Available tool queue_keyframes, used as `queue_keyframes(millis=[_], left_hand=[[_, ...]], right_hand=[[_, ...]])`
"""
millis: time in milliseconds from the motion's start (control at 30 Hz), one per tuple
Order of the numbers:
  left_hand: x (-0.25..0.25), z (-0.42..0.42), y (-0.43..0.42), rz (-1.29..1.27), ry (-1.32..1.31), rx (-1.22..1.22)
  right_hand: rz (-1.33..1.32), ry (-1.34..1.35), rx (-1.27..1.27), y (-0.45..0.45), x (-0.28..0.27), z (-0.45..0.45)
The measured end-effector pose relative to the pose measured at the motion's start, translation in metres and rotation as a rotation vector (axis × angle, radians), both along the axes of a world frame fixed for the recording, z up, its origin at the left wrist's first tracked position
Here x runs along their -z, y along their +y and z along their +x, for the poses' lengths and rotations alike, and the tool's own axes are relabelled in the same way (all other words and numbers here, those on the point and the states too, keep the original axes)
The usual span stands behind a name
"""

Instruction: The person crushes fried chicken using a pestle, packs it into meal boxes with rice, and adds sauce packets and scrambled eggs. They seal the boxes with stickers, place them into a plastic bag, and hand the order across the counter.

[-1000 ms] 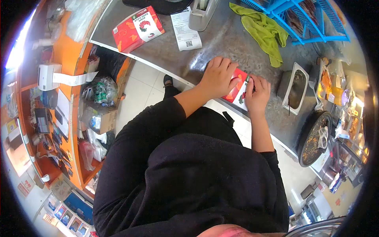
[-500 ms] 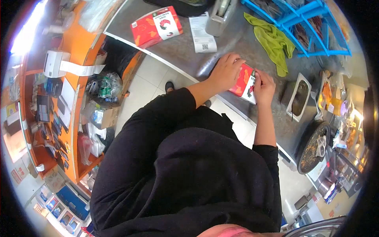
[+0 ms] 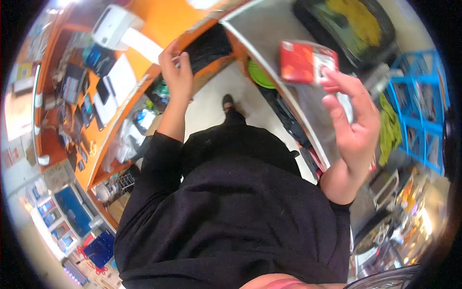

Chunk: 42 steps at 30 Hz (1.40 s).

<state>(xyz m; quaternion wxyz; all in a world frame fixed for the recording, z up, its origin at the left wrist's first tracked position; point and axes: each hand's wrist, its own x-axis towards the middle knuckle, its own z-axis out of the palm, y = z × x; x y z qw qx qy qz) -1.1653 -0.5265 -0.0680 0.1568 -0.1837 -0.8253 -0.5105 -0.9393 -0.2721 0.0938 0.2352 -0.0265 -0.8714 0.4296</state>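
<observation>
My left hand point(image 3: 177, 72) is raised at the left, its thumb and fingers apart. It is close to the end of a white paper strip point(image 3: 144, 45) that hangs from a white printer point(image 3: 115, 28); whether it touches the strip is unclear. Over the metal counter point(image 3: 257, 24), my right hand point(image 3: 353, 113) is open and blurred, fingers spread. Beyond its fingertips lies a red box point(image 3: 297, 62) with a white panel. A sliver of red point(image 3: 373, 164) shows behind my right wrist, the rest hidden.
Orange shelving point(image 3: 82, 149) holds phones and papers at the left. A black tray point(image 3: 346, 29) with yellow contents is at the far end of the counter. To the right are a green cloth point(image 3: 389, 130) and a blue rack point(image 3: 416, 103). A green round object point(image 3: 260, 74) is below the counter edge.
Both hands have left the red box they were holding on the counter. My left hand has swung left toward the printer strip. The view has turned left.
</observation>
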Motion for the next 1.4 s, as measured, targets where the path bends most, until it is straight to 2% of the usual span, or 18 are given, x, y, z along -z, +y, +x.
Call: queue_keyframes(millis=[133, 200, 267, 433, 633, 767, 800, 833, 900, 933, 967, 1000, 1100, 1133, 1267, 1400], left_hand=[[0.029, -0.110, -0.126, -0.050, -0.014, -0.307], [0.041, -0.147, -0.175, -0.128, -0.170, -0.376], [0.053, -0.165, -0.197, -0.029, -0.205, -0.366], [0.076, -0.201, -0.192, 0.349, -0.627, -0.291], [0.102, -0.240, -0.174, 0.547, -0.619, -0.240], [0.080, -0.246, -0.161, 0.760, -0.686, -0.125], [0.093, -0.247, -0.161, 0.847, -0.683, -0.219], [0.094, -0.246, -0.163, 0.901, -0.740, -0.184], [0.095, -0.240, -0.160, 1.015, -0.855, -0.111], [0.094, -0.233, -0.157, 1.041, -0.925, -0.049], [0.090, -0.226, -0.154, 1.069, -0.991, 0.019], [0.088, -0.219, -0.155, 1.093, -1.055, 0.094], [0.101, -0.198, -0.157, 0.645, -1.184, 0.126], [0.092, -0.196, -0.158, 0.581, -1.214, 0.153], [0.069, -0.192, -0.155, 0.881, -1.176, 0.304], [0.049, -0.186, -0.158, 0.814, -1.211, 0.345]], right_hand=[[0.379, 0.039, -0.653, -0.086, -0.054, -0.128], [0.495, 0.003, -0.807, -0.131, -0.055, -0.178], [0.606, -0.061, -0.922, -0.175, -0.053, -0.212], [0.781, -0.261, -0.943, -0.246, -0.058, -0.268], [0.959, -0.436, -0.897, -0.296, -0.061, -0.311], [1.043, -0.525, -0.846, -0.319, -0.052, -0.334], [1.019, -0.528, -0.844, -0.323, -0.045, -0.340], [0.960, -0.535, -0.847, -0.323, -0.033, -0.347], [0.591, -0.386, -0.995, -0.297, 0.019, -0.378], [0.694, -0.341, -1.064, -0.283, 0.040, -0.395], [0.731, -0.426, -0.931, -0.276, 0.060, -0.407], [0.606, -0.383, -0.785, -0.261, 0.082, -0.412], [0.390, -0.382, -0.641, -0.231, 0.117, -0.424], [0.288, -0.417, -0.600, -0.226, 0.125, -0.427], [0.047, -0.509, -0.551, -0.218, 0.149, -0.439], [-0.133, -0.705, -0.586, -0.221, 0.148, -0.445]])
